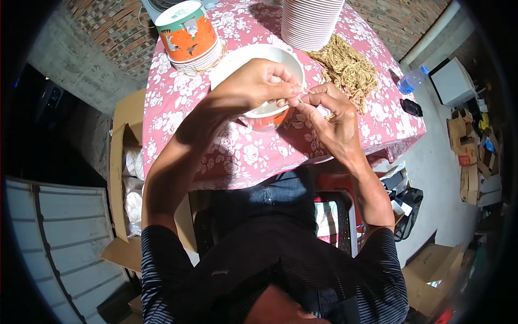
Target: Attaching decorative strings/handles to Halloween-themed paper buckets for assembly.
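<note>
Paper bucket [268, 122] stands on the flowered tablecloth [251, 154]; over it the left hand [259, 81] pinches something thin and pale [302, 93] — what exactly, I cannot tell — and the right hand [334, 116] pinches at the same place, near the tan cord bundle [349, 70]. For good work, I think, the fingertips [295, 90] should be close together, with a grip light but steady.

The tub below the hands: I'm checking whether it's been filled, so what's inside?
Pale inner wall shows inside the tub, with no contents visible. The left hand and wrist cover much of the inside, so whatever lies beneath them can't be seen.
</note>
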Demonstrator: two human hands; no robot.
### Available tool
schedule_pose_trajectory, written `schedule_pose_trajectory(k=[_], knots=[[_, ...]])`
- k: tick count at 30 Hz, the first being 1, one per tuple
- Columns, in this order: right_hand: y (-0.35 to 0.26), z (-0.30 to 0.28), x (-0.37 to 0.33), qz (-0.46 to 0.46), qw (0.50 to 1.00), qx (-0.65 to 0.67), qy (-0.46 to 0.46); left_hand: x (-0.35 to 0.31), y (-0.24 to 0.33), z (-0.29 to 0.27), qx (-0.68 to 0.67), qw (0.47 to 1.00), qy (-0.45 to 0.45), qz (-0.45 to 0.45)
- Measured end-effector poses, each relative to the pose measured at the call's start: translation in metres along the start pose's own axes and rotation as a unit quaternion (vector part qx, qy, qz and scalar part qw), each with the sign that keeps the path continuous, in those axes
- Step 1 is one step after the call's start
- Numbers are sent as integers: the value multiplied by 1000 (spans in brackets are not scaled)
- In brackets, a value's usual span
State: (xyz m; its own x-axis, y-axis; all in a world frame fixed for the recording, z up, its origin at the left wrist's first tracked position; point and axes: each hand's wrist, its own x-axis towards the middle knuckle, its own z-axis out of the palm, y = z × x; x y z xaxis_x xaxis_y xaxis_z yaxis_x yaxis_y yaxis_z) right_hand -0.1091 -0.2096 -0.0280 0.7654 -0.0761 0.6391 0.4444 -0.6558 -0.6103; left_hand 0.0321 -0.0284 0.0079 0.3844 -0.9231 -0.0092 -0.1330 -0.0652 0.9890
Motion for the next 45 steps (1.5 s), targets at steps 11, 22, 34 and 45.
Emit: schedule_pose_trajectory(k=[11,22,34,45], knots=[[-4,-10,-4,184,967,133,-115,-14,14,24,142,987,52,47],[4,-25,-3,262,921,240,-159,-17,24,39,279,952,117,52],[-8,3,-10,296,913,281,-27,-15,-1,26,46,988,142,35],[-6,9,-13,122,987,106,2,-27,10,41,312,922,209,93]])
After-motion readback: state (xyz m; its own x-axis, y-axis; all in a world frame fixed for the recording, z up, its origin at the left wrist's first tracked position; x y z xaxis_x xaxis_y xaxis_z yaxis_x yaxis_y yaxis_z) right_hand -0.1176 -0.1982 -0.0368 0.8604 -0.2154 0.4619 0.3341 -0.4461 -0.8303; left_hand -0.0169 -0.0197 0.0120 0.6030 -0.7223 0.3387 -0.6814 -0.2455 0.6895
